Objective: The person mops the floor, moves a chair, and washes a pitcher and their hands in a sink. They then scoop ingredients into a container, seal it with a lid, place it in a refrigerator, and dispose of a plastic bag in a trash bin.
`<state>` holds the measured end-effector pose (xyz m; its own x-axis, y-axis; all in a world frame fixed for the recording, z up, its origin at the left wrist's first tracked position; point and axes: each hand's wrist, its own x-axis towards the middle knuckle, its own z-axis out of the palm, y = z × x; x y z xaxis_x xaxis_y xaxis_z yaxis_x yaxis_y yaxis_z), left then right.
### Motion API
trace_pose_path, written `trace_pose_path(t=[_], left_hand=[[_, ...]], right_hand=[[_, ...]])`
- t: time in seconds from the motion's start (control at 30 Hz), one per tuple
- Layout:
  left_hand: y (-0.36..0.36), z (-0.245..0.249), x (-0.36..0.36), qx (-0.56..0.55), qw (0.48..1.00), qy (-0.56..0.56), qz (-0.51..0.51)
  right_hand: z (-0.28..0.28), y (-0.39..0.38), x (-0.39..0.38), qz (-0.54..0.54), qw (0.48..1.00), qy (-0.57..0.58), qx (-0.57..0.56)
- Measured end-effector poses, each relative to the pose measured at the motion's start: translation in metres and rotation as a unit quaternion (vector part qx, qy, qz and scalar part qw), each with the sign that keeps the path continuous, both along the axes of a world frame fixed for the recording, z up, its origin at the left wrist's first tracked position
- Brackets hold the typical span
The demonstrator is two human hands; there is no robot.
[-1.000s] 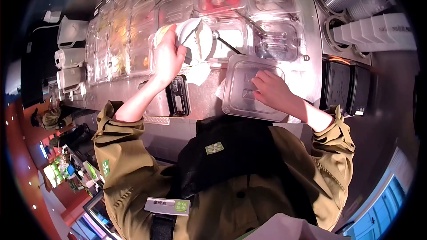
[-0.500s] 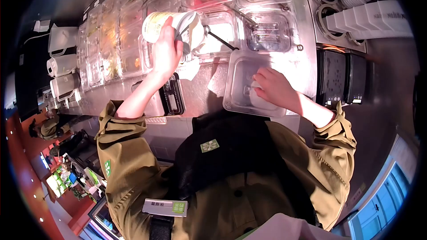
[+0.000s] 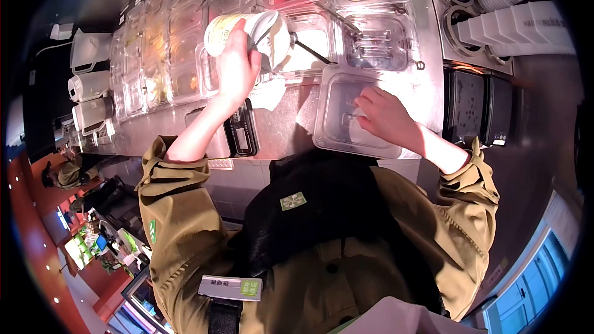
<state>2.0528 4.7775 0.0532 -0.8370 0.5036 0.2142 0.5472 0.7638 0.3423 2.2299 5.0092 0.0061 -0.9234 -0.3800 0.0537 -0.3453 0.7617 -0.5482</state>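
Note:
My left hand (image 3: 237,68) is wrapped round a white printed tub (image 3: 218,36). The tub lies tipped on its side, with its mouth facing right beside an open clear container (image 3: 307,74) that has white contents. A spoon with a dark handle (image 3: 315,52) leans across that container's edge. At the counter's front edge lies a translucent plastic lid (image 3: 334,127). My right hand (image 3: 385,114) is over its middle, the fingers closed in a pinch at its raised grip, which they mostly hide. A crumpled white sheet (image 3: 269,96) hangs below the tub.
Rows of clear lidded containers (image 3: 154,43) fill the counter's back and left. A black digital scale (image 3: 242,130) sits at the front edge. Stacked cups (image 3: 513,28) and black boxes (image 3: 464,105) stand at right, white pitchers (image 3: 90,86) at left. Another person (image 3: 65,173) is far left.
The whole view has shifted slightly to the right. Both hands keep their hold; the tub stays tipped and the lid stays at the counter edge.

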Motion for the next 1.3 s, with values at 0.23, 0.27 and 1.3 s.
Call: trace_pose_path(t=[0.23,0.27,1.3], left_hand=[[-0.011,0.033,-0.026,0.126,0.948,-0.244,0.16],[-0.018,0.035,-0.034,0.158,0.928,-0.286,0.18],[-0.129,-0.042,0.01,0.581,0.337,-0.695,0.259]], right_hand=[[-0.005,0.006,-0.001,-0.019,1.0,0.007,-0.002],[-0.005,0.007,-0.001,-0.021,1.0,0.008,-0.003],[-0.047,-0.009,-0.084,-0.158,0.984,0.079,-0.016]])
